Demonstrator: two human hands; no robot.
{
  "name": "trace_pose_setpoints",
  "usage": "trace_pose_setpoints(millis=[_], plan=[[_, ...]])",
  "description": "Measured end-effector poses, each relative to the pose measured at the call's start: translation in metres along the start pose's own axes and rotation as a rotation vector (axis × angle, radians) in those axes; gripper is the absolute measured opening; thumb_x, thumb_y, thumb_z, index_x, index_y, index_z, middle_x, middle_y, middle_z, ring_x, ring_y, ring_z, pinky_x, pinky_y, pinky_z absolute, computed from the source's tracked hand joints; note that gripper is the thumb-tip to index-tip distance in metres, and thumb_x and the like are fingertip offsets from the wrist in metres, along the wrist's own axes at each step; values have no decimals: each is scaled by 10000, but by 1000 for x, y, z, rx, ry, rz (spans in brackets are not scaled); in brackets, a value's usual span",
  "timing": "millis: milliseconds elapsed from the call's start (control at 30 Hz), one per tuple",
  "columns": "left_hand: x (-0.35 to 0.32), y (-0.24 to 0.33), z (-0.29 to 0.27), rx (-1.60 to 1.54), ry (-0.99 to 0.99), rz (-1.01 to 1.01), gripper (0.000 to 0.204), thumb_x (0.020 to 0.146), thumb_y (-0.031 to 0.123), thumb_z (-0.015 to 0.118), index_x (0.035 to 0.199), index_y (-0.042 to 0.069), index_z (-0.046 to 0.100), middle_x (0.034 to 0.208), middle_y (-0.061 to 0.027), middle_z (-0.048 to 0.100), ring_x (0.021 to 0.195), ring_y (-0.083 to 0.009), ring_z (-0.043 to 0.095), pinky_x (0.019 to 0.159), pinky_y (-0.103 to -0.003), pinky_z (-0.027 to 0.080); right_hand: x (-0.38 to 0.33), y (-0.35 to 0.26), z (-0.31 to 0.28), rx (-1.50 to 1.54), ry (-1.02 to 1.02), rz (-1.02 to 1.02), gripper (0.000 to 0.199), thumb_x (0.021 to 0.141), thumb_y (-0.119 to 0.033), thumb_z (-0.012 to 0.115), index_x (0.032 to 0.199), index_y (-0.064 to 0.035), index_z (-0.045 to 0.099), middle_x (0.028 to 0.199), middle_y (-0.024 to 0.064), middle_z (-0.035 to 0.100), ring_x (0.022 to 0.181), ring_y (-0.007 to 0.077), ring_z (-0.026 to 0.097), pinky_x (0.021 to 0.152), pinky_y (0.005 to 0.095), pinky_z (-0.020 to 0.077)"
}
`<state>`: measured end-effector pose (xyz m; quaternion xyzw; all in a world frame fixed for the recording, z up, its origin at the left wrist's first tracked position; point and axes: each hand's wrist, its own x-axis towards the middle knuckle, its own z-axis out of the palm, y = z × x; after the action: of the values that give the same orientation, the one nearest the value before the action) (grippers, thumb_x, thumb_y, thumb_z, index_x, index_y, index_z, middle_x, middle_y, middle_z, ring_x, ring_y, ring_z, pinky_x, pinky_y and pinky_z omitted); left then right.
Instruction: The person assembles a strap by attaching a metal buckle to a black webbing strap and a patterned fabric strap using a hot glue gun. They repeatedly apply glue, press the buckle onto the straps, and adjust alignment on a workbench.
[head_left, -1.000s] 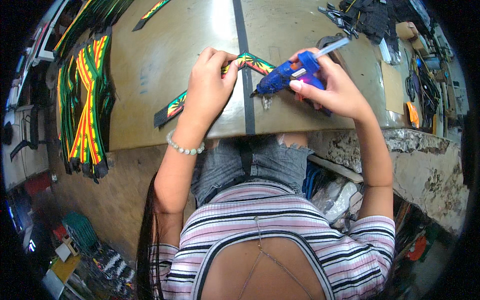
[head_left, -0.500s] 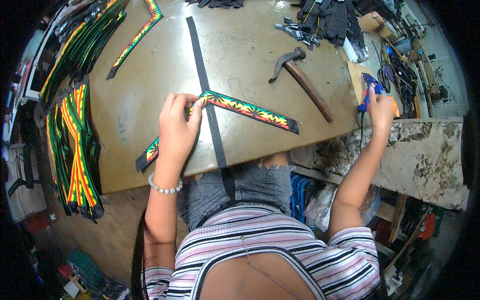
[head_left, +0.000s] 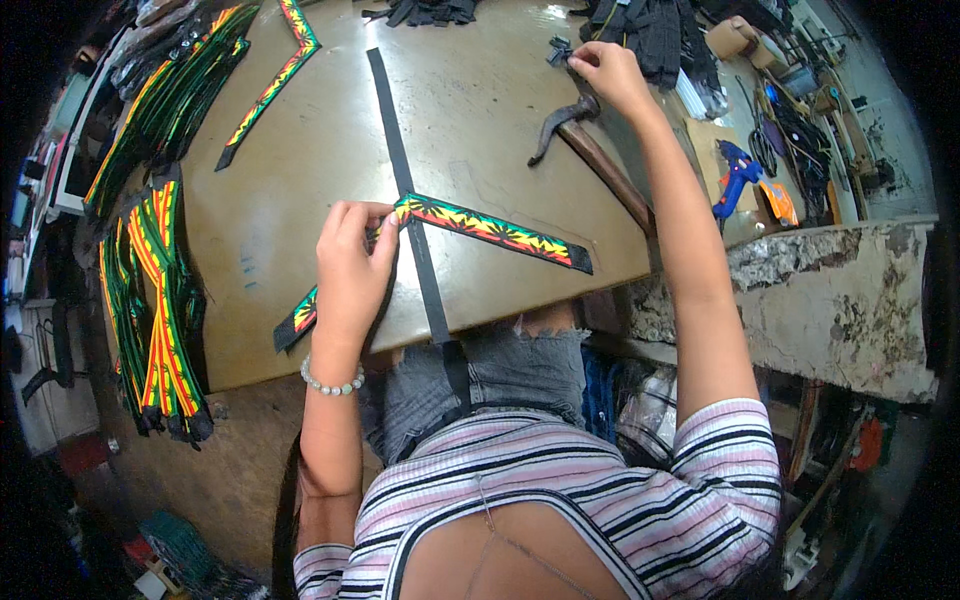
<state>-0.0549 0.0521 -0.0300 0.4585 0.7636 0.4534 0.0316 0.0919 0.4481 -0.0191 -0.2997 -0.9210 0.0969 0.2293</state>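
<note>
My left hand (head_left: pixel 357 245) pinches a patterned strap (head_left: pixel 490 228) at its bend. The strap is green, yellow and red with black leaf shapes and black ends. It lies across a long black strap (head_left: pixel 393 130) that runs over the table's near edge to my lap. My right hand (head_left: pixel 610 72) is stretched to the far right with thumb and fingers pinched, at a small heap of dark end pieces (head_left: pixel 559 52). Whatever is between those fingertips is too small to make out. A hammer (head_left: pixel 603 165) with a wooden handle lies below my right hand, partly behind the forearm.
A blue glue gun (head_left: pixel 738 175) with an orange part rests at the right edge. Bundles of patterned straps (head_left: pixel 160 300) hang over the left edge. Another bent strap (head_left: pixel 268 95) lies at the far left. Black straps (head_left: pixel 650 45) are piled at the far right.
My right hand has let go of the glue gun and moved up and left to the dark end pieces. My left hand still pinches the patterned strap at about the same place.
</note>
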Motion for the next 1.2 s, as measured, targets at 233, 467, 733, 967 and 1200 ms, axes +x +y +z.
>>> trace_pose_setpoints(millis=[233, 467, 733, 967, 1200], plan=[[-37, 19, -6, -15, -7, -15, 110, 861, 55, 719, 932, -23, 687, 823, -131, 605, 737, -245, 600, 679, -340, 481, -90, -87, -52, 605, 98, 201, 302, 904, -223, 738, 1073, 28, 744, 846, 48, 722, 728, 75, 631, 681, 230, 509], [-56, 25, -4, -15, -4, -42, 119, 867, 63, 719, 952, -15, 690, 822, -120, 593, 689, -223, 563, 634, -331, 461, -194, -209, -21, 880, -252, 267, 270, 903, -60, 724, 1170, -17, 718, 940, 10, 701, 824, 56, 625, 735, 206, 510], [-55, 24, -3, -35, 19, -38, 103, 861, 55, 719, 937, -12, 698, 818, -117, 609, 672, -216, 565, 615, -327, 456, -139, -156, -22, 425, 119, 207, 192, 927, -97, 689, 1097, -9, 706, 920, 35, 693, 819, 83, 630, 754, 241, 520], [-57, 23, -2, -47, 33, -33, 100, 855, 48, 723, 928, -15, 696, 815, -119, 609, 685, -225, 577, 627, -331, 464, -155, -149, -18, 89, -276, -114, 280, 912, -44, 556, 1166, 12, 663, 969, 206, 612, 920, 382, 619, 844, 444, 496], [-56, 21, -2, -33, 25, 6, 100, 858, 50, 721, 928, -15, 694, 830, -129, 610, 717, -247, 598, 659, -341, 486, -134, -167, -25, 233, -165, -142, 355, 909, -48, 583, 1258, -50, 648, 984, 178, 639, 879, 310, 628, 807, 392, 516]])
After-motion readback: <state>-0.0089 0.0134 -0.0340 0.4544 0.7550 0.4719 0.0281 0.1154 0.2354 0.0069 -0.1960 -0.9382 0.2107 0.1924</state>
